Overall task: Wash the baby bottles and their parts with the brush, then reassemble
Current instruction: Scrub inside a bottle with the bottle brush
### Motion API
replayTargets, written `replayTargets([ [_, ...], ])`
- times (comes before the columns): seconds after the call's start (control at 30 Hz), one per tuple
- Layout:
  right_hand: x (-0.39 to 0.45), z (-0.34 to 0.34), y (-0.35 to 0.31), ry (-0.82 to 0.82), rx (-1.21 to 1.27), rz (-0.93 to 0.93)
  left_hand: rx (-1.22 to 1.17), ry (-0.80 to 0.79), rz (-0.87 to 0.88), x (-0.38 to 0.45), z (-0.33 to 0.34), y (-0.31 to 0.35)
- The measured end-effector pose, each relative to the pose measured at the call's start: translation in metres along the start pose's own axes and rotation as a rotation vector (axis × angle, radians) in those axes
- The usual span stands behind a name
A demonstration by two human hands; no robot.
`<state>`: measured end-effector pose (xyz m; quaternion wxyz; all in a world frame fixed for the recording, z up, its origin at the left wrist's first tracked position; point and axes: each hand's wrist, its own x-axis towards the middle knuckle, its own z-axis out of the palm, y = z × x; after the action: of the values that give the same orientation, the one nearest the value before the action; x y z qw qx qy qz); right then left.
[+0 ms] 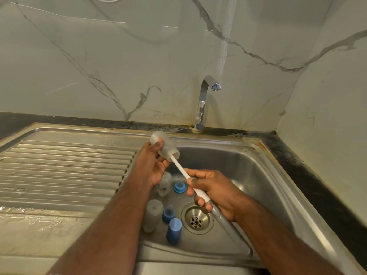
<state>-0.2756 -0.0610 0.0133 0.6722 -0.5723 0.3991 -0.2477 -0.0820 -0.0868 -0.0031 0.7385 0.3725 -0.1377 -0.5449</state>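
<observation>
At mid-frame, over the sink (258, 165), a bottle (164, 145) is gripped by the left hand (153, 165), while the brush (190, 180), pushed into its mouth, is clenched in the right hand (212, 192). Scrubbing is judged underway; rinsing comes next, though the tap (206, 100) looks dry. Lower down, two bottles (153, 215), teats (179, 187) and a cap (174, 231) lie beside the drain (196, 218).

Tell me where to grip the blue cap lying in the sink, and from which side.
Grip the blue cap across its round side wall, coming from above. It lies on its side near the drain, so fingers can close over the wall; a frosted bottle crowds its left.
</observation>
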Motion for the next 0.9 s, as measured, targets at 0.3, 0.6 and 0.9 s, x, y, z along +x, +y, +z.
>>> replayTargets([
  [0.3, 0.001, 0.006, 0.0, -0.002, 0.252, 0.055, -0.033, 0.01, -0.025, -0.001, 0.001, 0.0],
  [0.6, 0.002, 0.005, 0.002, 0.041, 0.16, 0.036, -0.101, 0.021, -0.023, 0.003, -0.001, 0.0],
  [0.9, 0.003, -0.001, 0.001, 0.167, -0.391, -0.046, -0.012, 0.024, 0.003, 0.002, 0.001, -0.002],
])
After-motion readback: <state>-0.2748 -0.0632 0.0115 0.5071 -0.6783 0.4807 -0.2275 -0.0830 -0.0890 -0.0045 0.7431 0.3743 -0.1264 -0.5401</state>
